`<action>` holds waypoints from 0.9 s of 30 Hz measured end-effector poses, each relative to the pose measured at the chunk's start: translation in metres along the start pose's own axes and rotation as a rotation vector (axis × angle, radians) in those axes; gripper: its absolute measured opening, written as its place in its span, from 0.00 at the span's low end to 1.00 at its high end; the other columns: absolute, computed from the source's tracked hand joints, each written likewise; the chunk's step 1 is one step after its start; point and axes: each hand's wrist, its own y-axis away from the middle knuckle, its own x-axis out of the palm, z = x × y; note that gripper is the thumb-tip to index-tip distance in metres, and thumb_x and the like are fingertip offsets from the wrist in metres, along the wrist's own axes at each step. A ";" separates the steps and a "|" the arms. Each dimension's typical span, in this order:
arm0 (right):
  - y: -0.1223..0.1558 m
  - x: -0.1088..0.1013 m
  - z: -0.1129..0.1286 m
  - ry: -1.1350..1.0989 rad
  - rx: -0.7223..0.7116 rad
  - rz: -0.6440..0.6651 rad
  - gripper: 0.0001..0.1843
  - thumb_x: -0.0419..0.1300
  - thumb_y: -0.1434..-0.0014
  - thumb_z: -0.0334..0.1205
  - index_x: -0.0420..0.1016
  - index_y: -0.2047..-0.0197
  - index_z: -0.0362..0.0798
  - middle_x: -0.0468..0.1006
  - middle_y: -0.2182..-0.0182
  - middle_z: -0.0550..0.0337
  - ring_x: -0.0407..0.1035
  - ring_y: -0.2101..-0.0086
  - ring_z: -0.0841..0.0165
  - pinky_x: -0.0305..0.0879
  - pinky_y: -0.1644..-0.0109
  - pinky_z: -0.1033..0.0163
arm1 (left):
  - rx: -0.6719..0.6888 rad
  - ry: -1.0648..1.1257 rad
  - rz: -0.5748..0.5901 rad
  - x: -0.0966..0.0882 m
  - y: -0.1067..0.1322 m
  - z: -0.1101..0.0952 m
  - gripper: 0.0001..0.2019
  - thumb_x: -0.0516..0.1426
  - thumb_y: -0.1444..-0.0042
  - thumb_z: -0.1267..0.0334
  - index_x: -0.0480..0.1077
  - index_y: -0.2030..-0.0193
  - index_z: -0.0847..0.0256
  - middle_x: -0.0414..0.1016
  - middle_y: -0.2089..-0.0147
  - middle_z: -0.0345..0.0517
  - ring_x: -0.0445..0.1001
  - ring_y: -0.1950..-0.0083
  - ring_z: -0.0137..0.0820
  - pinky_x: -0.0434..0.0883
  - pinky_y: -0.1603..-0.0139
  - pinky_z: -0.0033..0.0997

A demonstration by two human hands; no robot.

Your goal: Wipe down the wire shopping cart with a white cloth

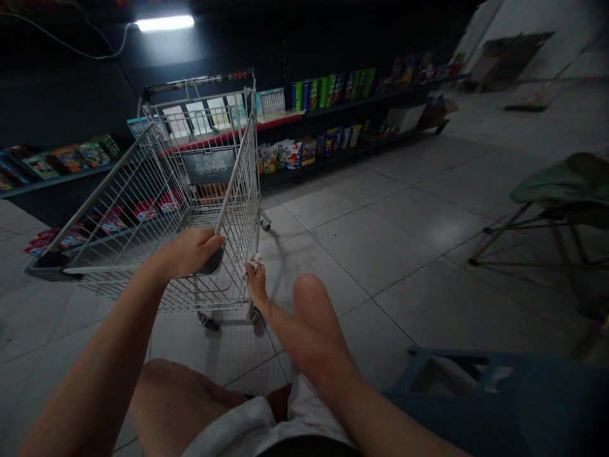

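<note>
A metal shopping cart [242, 184] stands in front of me, its basket open at the top and dark plastic on its corners. My left hand [193, 249] is closed over the near right corner of the basket's top rim. Lower down on the cart's right side, my right hand [255, 279] pinches a crumpled white cloth or tissue [255, 261] against the frame. Part of the white piece is hidden by the fingers. Through the wires a grey panel [210, 166] shows at the cart's far end.
Behind the cart runs a dark shelf [333, 105] with green cans [326, 92], bagged goods [288, 154] and boxes. To the right stand a folding stool [547, 209] and a blue plastic stool [457, 381]. A lit tube lamp [165, 23] hangs above. Tiles cover the floor [361, 254].
</note>
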 end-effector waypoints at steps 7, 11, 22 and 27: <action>-0.018 0.016 -0.023 0.091 -0.011 -0.090 0.09 0.54 0.38 0.40 0.74 0.60 0.48 0.74 0.65 0.53 0.68 0.63 0.65 0.68 0.60 0.59 | -0.002 0.022 0.022 0.000 0.010 0.000 0.22 0.41 0.42 0.46 0.66 0.69 0.59 0.75 0.69 0.50 0.72 0.68 0.36 0.69 0.64 0.35; -0.087 0.044 -0.021 0.094 -0.108 -0.127 0.12 0.56 0.39 0.44 0.72 0.57 0.45 0.70 0.57 0.51 0.66 0.55 0.66 0.68 0.48 0.58 | -0.007 0.023 0.011 0.000 0.014 -0.001 0.21 0.42 0.42 0.46 0.65 0.70 0.59 0.74 0.70 0.48 0.71 0.68 0.35 0.69 0.65 0.34; -0.082 0.051 -0.018 0.019 -0.075 -0.192 0.15 0.53 0.36 0.46 0.71 0.53 0.46 0.74 0.59 0.52 0.70 0.56 0.65 0.69 0.47 0.56 | 0.046 0.019 0.074 -0.003 0.018 -0.001 0.17 0.51 0.49 0.48 0.66 0.65 0.61 0.69 0.70 0.43 0.67 0.70 0.31 0.64 0.69 0.31; -0.037 0.025 0.014 0.008 -0.351 -0.090 0.10 0.55 0.37 0.42 0.71 0.55 0.48 0.74 0.63 0.55 0.70 0.60 0.66 0.70 0.53 0.59 | 0.041 -0.029 0.083 -0.003 0.028 -0.003 0.13 0.52 0.53 0.54 0.65 0.65 0.61 0.66 0.72 0.40 0.63 0.73 0.29 0.59 0.72 0.30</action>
